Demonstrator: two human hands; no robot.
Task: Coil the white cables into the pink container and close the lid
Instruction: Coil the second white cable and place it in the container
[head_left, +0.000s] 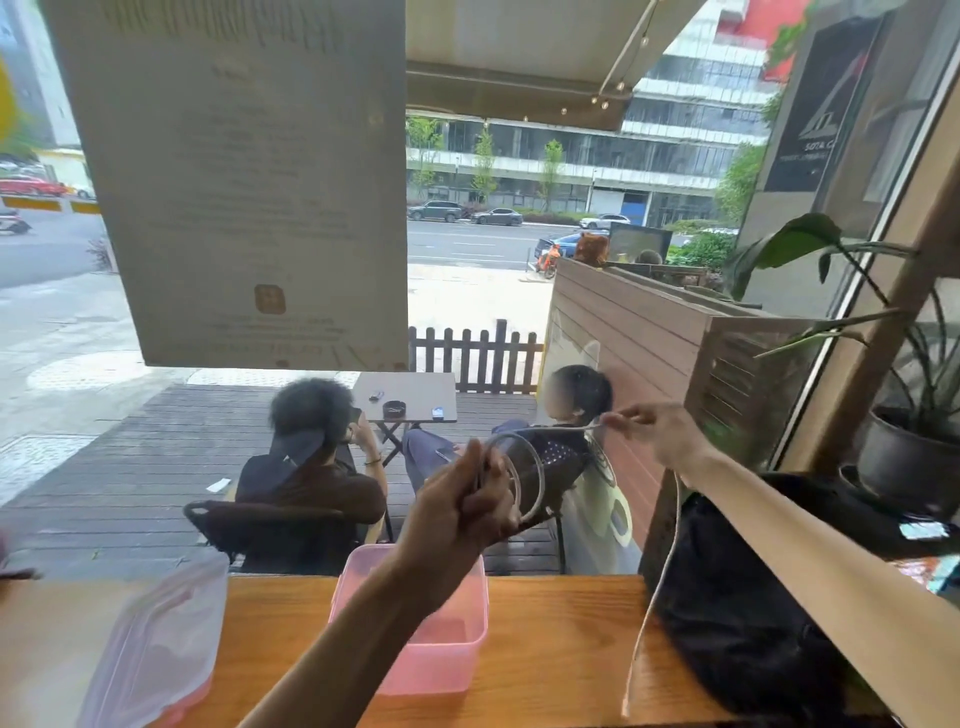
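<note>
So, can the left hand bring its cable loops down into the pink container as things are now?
Probably yes. The left hand holds the white cable loops above the pink container, which is open. Its lid lies apart on the left, and nothing visible blocks the way down.

The open box (415, 623) stands mid-counter (561, 649), but the left forearm (363, 613) crosses its mouth, leaving only the back-left corner uncovered from above. To its left the lid (150, 644) leans close by, with a narrow strip of bare wood between them; to its right the counter lies bare as far as the hanging cable (654, 597), and just beyond that the black bag (737, 597) fills the right end. The right forearm (810, 545) slants over the bag, and the window glass shuts off the far side.
</note>
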